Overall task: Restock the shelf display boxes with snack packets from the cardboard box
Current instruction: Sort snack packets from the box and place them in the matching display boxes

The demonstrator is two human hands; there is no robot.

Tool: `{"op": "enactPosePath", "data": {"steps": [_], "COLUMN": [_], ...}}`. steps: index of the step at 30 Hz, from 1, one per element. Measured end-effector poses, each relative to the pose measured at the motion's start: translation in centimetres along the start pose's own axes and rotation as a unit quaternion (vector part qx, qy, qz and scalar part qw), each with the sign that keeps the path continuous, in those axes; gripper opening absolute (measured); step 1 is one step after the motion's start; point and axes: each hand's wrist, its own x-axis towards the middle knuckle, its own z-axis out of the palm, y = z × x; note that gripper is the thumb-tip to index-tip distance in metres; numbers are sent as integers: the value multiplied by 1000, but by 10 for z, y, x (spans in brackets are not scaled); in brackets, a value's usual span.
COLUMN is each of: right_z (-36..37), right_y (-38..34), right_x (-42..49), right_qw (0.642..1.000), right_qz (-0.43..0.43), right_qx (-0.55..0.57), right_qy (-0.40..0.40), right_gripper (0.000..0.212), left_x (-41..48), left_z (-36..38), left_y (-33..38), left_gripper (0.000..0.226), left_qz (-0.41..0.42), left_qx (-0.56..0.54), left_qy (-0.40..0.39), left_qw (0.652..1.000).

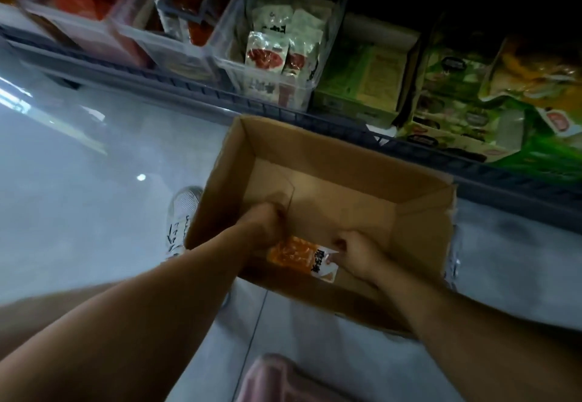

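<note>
An open cardboard box stands on the floor below the shelf. Both my hands reach down into it. An orange and white snack packet lies at the box's near side between them. My right hand pinches the packet's white end. My left hand is curled at the packet's orange end; whether it grips the packet is hidden. The rest of the box bottom shows bare cardboard.
On the low shelf stand clear display bins with white and red packets, red packets further left, and green display boxes and bags to the right. A dark rail edges the shelf. My white shoe stands left of the box.
</note>
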Motion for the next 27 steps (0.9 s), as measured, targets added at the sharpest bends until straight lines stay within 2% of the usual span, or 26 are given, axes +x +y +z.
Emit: {"op": "enactPosePath", "data": {"steps": [3, 5, 10, 13, 16, 18, 20, 23, 27], "right_z": [13, 18, 26, 29, 25, 13, -7, -54, -125], "right_y": [4, 6, 8, 10, 11, 3, -11, -33, -57], "right_x": [14, 19, 20, 18, 14, 7, -3, -24, -72], "right_qw": [1000, 999, 1000, 998, 994, 988, 979, 971, 944], "right_qz": [25, 31, 17, 28, 18, -9, -35, -75, -126], "right_qx": [7, 20, 9, 48, 109, 152, 199, 218, 258], "right_qy": [7, 4, 4, 12, -7, -23, -21, 62, 162], "right_gripper": [45, 39, 12, 24, 23, 23, 21, 17, 16], "left_x": [22, 30, 40, 39, 33, 25, 12, -9, -46], "left_z": [19, 27, 32, 37, 37, 29, 15, -17, -62], "left_y": [-10, -15, -24, -25, -20, -12, 2, 26, 64], "left_gripper": [35, 40, 29, 22, 11, 22, 23, 9, 10], "left_qz": [-26, -43, -40, -34, -5, 39, 75, 120, 196], "left_qx": [6, -15, -17, -10, -31, -80, -142, -164, -217], "left_qy": [-46, -59, -71, -73, -29, 1, -23, -46, -13], "left_qw": [999, 997, 997, 997, 999, 996, 987, 978, 956]}}
